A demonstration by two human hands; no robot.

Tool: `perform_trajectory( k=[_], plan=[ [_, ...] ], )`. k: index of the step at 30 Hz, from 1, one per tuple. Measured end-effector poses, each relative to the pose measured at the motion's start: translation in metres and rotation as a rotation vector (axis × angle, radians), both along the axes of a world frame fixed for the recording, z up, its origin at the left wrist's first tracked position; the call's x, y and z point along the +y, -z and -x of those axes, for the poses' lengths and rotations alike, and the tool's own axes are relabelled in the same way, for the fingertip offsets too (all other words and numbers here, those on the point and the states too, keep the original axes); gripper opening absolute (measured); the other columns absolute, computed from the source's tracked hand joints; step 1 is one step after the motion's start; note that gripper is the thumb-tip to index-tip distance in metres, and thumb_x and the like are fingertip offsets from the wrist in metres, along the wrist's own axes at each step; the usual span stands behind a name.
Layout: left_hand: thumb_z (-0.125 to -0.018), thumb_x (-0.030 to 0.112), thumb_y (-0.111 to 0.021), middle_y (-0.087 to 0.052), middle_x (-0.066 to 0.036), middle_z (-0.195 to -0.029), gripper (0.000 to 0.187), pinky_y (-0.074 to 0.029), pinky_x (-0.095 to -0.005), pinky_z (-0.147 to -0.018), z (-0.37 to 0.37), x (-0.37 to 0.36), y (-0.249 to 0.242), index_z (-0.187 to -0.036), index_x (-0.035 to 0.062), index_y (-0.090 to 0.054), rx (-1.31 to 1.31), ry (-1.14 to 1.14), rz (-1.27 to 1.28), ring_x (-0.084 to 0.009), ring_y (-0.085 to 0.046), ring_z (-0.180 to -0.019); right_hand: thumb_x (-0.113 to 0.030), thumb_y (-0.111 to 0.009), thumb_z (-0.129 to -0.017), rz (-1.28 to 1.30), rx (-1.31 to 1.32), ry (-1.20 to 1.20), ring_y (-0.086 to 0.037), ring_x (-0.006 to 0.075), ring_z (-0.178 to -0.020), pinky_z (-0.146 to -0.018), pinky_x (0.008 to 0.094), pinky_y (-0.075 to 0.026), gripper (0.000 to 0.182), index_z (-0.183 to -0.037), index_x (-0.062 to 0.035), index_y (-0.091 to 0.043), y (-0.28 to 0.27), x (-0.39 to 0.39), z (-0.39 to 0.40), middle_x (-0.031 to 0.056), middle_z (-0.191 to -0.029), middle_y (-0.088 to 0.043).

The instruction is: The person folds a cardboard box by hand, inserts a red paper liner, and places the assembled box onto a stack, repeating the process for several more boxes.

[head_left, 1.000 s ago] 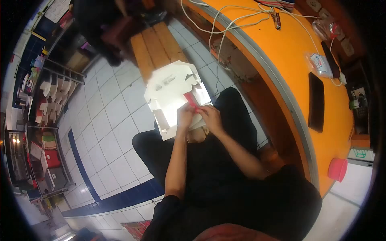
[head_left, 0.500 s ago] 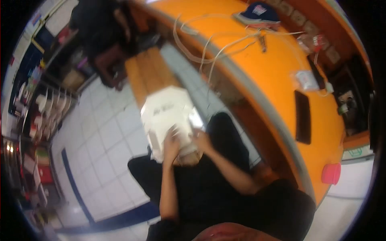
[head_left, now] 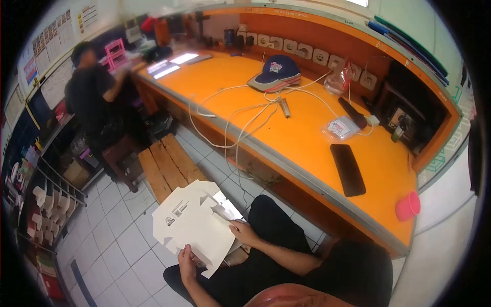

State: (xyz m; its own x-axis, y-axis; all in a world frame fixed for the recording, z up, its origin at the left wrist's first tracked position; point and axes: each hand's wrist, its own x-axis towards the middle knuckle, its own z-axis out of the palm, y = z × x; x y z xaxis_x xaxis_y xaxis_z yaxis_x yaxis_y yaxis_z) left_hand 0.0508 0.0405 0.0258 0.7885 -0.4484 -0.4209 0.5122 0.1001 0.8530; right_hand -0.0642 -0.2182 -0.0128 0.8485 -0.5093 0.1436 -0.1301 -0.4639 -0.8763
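An unfolded white cardboard box blank (head_left: 197,222) with black print lies tilted over my lap at the end of the wooden bench. My left hand (head_left: 187,262) pinches its near left edge, thumb on top. My right hand (head_left: 244,233) grips a side flap on the right, which stands partly bent up. A shiny pale piece (head_left: 229,209) shows beside the blank's far right edge; its kind I cannot make out. More cardboard seems to lie beneath, mostly hidden.
The orange counter (head_left: 307,153) on the right bears a cap (head_left: 276,71), white cables, a dark phone (head_left: 349,170) and a pink cup (head_left: 408,206). Ahead, the wooden bench (head_left: 166,166) extends away. Another person (head_left: 97,97) sits at the far left.
The view has swung up, showing more of the counter and the other person. My hands have moved from the blank's near middle apart to its left edge and right flap.
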Motion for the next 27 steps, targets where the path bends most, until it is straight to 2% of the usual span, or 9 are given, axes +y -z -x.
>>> perform_trajectory(
  k=[3, 5, 7, 8, 11, 15, 16, 21, 27],
  plan=[
    [-0.099, 0.033, -0.069, -0.068, -0.006, -0.097, 0.037, -0.055, -0.0313, -0.076, -0.003, -0.011, 0.000, -0.112, -0.0009, -0.063, -0.036, 0.000, -0.091, -0.0164, -0.068, -0.089, -0.022, -0.058, -0.101, 0.044, -0.085, -0.016, -0.065, 0.0398, -0.098, -0.086, 0.0468, -0.051, 0.030, -0.118, 0.0009, -0.065, 0.001, 0.000, -0.002, 0.0215, -0.102, -0.066],
    [-0.097, 0.029, -0.072, -0.066, -0.005, -0.096, 0.036, -0.053, -0.0304, -0.075, -0.005, -0.015, 0.026, -0.113, -0.0015, -0.063, -0.072, -0.176, -0.094, -0.0148, -0.065, -0.086, -0.028, -0.065, -0.098, -0.013, -0.040, 0.045, -0.062, 0.0393, -0.111, -0.093, 0.0481, -0.049, 0.042, -0.131, -0.0024, -0.061, 0.001, 0.006, 0.001, 0.0226, -0.118, -0.065],
    [-0.095, 0.026, -0.075, -0.064, -0.005, -0.102, 0.038, -0.052, -0.0315, -0.079, 0.004, -0.026, 0.009, -0.118, -0.0017, -0.063, 0.006, -0.324, -0.034, -0.0152, -0.063, -0.090, -0.027, -0.079, -0.088, 0.350, -0.118, 0.111, -0.059, 0.0354, -0.108, -0.094, 0.0430, -0.049, 0.066, -0.144, -0.0071, -0.052, -0.033, 0.014, 0.005, 0.0177, -0.120, -0.057],
    [-0.096, 0.025, -0.074, -0.064, -0.003, -0.100, 0.036, -0.051, -0.0305, -0.079, -0.009, -0.024, 0.049, -0.119, -0.0014, -0.063, 0.003, -0.346, 0.060, -0.0138, -0.062, -0.088, -0.028, -0.082, -0.084, 0.368, -0.166, 0.049, -0.057, 0.0367, -0.110, -0.096, 0.0452, -0.048, 0.064, -0.139, -0.0072, -0.057, -0.045, 0.016, 0.006, 0.0180, -0.118, -0.058],
    [-0.098, 0.024, -0.071, -0.064, -0.001, -0.097, 0.025, -0.050, -0.0296, -0.078, -0.001, -0.032, 0.017, -0.109, 0.0026, -0.067, 0.032, -0.326, 0.199, -0.0119, -0.061, -0.090, -0.031, -0.084, -0.078, 0.533, -0.198, -0.355, -0.056, 0.0318, -0.101, -0.090, 0.0427, -0.047, 0.051, -0.123, -0.0137, -0.068, -0.081, 0.040, 0.009, 0.0122, -0.112, -0.059],
    [-0.098, 0.027, -0.070, -0.065, -0.007, -0.107, 0.037, -0.052, -0.0309, -0.079, 0.021, -0.046, -0.015, -0.121, -0.0005, -0.060, -0.006, -0.435, 0.018, -0.0149, -0.062, -0.093, -0.031, -0.084, -0.078, 0.506, -0.249, -0.623, -0.056, 0.0289, -0.108, -0.095, 0.0431, -0.042, 0.043, -0.117, -0.0178, -0.071, -0.069, 0.073, 0.019, 0.0081, -0.113, -0.060],
    [-0.098, 0.028, -0.071, -0.064, -0.009, -0.113, 0.046, -0.053, -0.0324, -0.082, 0.019, -0.045, -0.007, -0.129, -0.0020, -0.054, -0.005, -0.415, 0.020, -0.0167, -0.063, -0.097, -0.031, -0.084, -0.078, 0.477, -0.240, -0.640, -0.056, 0.0281, -0.110, -0.095, 0.0432, -0.042, 0.040, -0.113, -0.0175, -0.071, -0.068, 0.075, 0.019, 0.0063, -0.114, -0.060],
    [-0.100, 0.030, -0.070, -0.065, -0.009, -0.108, 0.043, -0.056, -0.0346, -0.077, 0.011, -0.043, 0.016, -0.125, -0.0014, -0.054, -0.074, -0.440, 0.043, -0.0162, -0.066, -0.094, -0.026, -0.085, -0.077, 0.504, -0.249, -0.683, -0.058, 0.0267, -0.107, -0.094, 0.0433, -0.045, 0.033, -0.107, -0.0166, -0.074, -0.076, 0.072, 0.015, 0.0046, -0.107, -0.063],
    [-0.101, 0.032, -0.068, -0.066, -0.007, -0.104, 0.041, -0.055, -0.0299, -0.075, 0.015, -0.049, 0.004, -0.122, 0.0001, -0.055, -0.111, -0.376, 0.114, -0.0136, -0.066, -0.089, -0.012, -0.077, -0.085, 0.403, -0.255, -0.305, -0.061, 0.0303, -0.085, -0.078, 0.0425, -0.048, 0.015, -0.092, -0.0045, -0.066, -0.063, 0.094, 0.010, 0.0104, -0.088, -0.063]
  ],
)
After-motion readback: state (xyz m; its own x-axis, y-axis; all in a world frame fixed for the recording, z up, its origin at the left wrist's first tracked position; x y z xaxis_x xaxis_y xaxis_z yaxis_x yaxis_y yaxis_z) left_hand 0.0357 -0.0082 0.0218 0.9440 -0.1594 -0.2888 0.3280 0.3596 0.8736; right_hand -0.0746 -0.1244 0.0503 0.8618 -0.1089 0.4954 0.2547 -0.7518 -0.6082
